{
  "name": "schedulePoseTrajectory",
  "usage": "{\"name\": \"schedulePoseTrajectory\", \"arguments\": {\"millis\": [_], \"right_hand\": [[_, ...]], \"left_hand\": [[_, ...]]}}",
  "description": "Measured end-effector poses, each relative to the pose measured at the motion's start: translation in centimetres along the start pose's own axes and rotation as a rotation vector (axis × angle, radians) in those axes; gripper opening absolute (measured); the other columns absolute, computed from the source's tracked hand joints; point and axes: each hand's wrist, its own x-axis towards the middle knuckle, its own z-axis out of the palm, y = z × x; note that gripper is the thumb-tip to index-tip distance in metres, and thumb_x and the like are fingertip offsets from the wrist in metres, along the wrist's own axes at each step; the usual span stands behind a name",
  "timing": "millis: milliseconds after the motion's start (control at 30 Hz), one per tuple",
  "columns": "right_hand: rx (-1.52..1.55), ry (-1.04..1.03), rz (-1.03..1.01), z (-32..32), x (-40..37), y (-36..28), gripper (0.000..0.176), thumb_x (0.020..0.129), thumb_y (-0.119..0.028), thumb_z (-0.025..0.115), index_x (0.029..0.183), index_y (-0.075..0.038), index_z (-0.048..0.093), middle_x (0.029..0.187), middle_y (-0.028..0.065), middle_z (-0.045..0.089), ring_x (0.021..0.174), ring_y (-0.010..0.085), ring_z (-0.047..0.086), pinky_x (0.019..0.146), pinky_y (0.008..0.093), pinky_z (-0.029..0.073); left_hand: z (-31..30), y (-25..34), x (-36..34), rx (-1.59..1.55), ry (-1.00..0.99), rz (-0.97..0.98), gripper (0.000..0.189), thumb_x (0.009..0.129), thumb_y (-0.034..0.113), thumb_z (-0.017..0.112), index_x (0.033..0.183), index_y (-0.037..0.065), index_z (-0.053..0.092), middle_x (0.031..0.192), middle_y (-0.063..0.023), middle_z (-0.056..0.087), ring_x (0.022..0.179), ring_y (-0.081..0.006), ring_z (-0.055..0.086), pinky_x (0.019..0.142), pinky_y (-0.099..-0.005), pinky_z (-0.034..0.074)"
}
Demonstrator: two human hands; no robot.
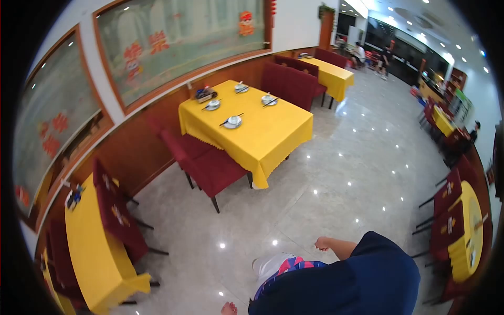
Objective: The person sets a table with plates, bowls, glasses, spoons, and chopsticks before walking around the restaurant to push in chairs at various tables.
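Note:
My right hand point(323, 243) hangs over the tiled floor beside my body, its fingers loosely curled in. I see nothing in it, and it touches nothing. At the bottom edge my left hand point(229, 308) shows only in part, with curled fingers and no object visible in them. Ahead stands a table point(278, 131) under a yellow cloth. On it are several place settings, among them a small bowl on a plate point(233, 122) with chopsticks, and a condiment caddy point(206, 94) by the wall. Both hands are well apart from this table.
Maroon chairs point(210, 168) flank the table. Another yellow-covered table point(89, 247) runs along the left wall, and a round one point(467, 231) stands at right. A grey shiny floor point(346, 173) leads toward people point(386, 60) in the distance.

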Motion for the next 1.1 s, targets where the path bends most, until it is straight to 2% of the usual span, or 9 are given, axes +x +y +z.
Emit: {"name": "schedulePoseTrajectory", "arguments": {"millis": [67,167,433,567,600,667,833,1033,1100], "right_hand": [[0.113,0.009,-0.042,1.8,0.1,-5.3,0.033,0.089,-0.033,0.050,0.097,-0.008,0.069,0.076,0.0083,0.068,0.060,0.0182,0.064,0.056,0.0361,0.055],[0.243,-0.022,-0.081,4.9,1.5,-12.2,0.031,0.089,-0.033,0.053,0.099,-0.008,0.069,0.078,0.0080,0.069,0.061,0.0176,0.065,0.057,0.0355,0.055],[0.318,-0.031,-0.071,4.5,11.3,-37.1,0.025,0.085,-0.029,0.059,0.088,-0.007,0.071,0.073,0.0078,0.070,0.063,0.0177,0.068,0.057,0.0354,0.056],[-0.605,0.033,-0.559,1.0,17.7,-54.7,0.024,0.077,-0.025,0.058,0.074,-0.007,0.072,0.073,0.0151,0.070,0.066,0.0276,0.069,0.060,0.0434,0.055],[-0.579,0.137,-0.639,0.1,17.4,-59.0,0.026,0.074,-0.026,0.057,0.071,-0.005,0.071,0.075,0.0191,0.070,0.069,0.0335,0.068,0.063,0.0479,0.053],[-0.269,0.224,-0.798,-0.7,17.2,-67.0,0.030,0.077,-0.027,0.053,0.070,-0.001,0.068,0.075,0.0223,0.068,0.071,0.0382,0.066,0.064,0.0510,0.051],[0.273,0.010,-0.770,-4.8,9.8,-85.8,0.023,0.088,-0.027,0.060,0.097,-0.006,0.065,0.081,0.0104,0.069,0.067,0.0198,0.067,0.061,0.0350,0.055],[0.659,-0.192,-0.582,-5.5,11.9,-97.8,0.023,0.094,-0.030,0.059,0.103,-0.009,0.062,0.084,0.0046,0.066,0.069,0.0157,0.064,0.060,0.0301,0.053],[0.893,-0.345,-0.404,-6.7,12.1,-100.4,0.023,0.094,-0.031,0.059,0.099,-0.009,0.062,0.087,0.0050,0.065,0.074,0.0145,0.064,0.063,0.0299,0.053]], "left_hand": [[-2.4,-3.8,8.3,-0.872,-0.018,-0.375,0.018,0.089,0.027,0.067,0.082,0.010,0.067,0.075,-0.0027,0.064,0.065,-0.0161,0.059,0.052,-0.0328,0.047],[-9.2,-4.4,15.2,-1.152,-0.001,-0.704,0.020,0.089,0.023,0.065,0.077,0.007,0.063,0.070,-0.0006,0.057,0.058,-0.0120,0.050,0.048,-0.0284,0.040],[-13.5,-12.4,33.8,-1.021,0.048,-0.672,0.020,0.088,0.026,0.065,0.082,0.008,0.060,0.069,-0.0033,0.057,0.055,-0.0132,0.048,0.047,-0.0290,0.037],[-17.2,-16.2,44.3,-1.127,0.076,-0.654,0.017,0.090,0.026,0.060,0.093,0.009,0.058,0.075,-0.0064,0.059,0.058,-0.0154,0.050,0.050,-0.0302,0.039],[-17.1,-16.5,45.1,-1.161,0.063,-0.670,0.017,0.091,0.026,0.059,0.095,0.010,0.058,0.076,-0.0072,0.059,0.059,-0.0160,0.051,0.050,-0.0305,0.040],[-18.6,-16.0,47.0,-1.218,0.022,-0.691,0.018,0.092,0.026,0.056,0.100,0.010,0.057,0.079,-0.0087,0.061,0.061,-0.0171,0.053,0.052,-0.0311,0.041],[-17.5,-21.1,61.3,-1.388,0.013,-0.650,0.024,0.094,0.026,0.050,0.114,0.012,0.055,0.085,-0.0125,0.063,0.065,-0.0199,0.056,0.055,-0.0326,0.044],[-19.5,-32.2,78.2,-1.531,0.013,-0.583,0.034,0.096,0.026,0.043,0.127,0.014,0.053,0.092,-0.0163,0.066,0.069,-0.0227,0.060,0.059,-0.0341,0.047],[-23.4,-31.6,89.1,-1.709,-0.171,-0.992,0.039,0.095,0.017,0.046,0.134,0.019,0.042,0.093,-0.0177,0.065,0.068,-0.0222,0.058,0.059,-0.0339,0.046]]}}
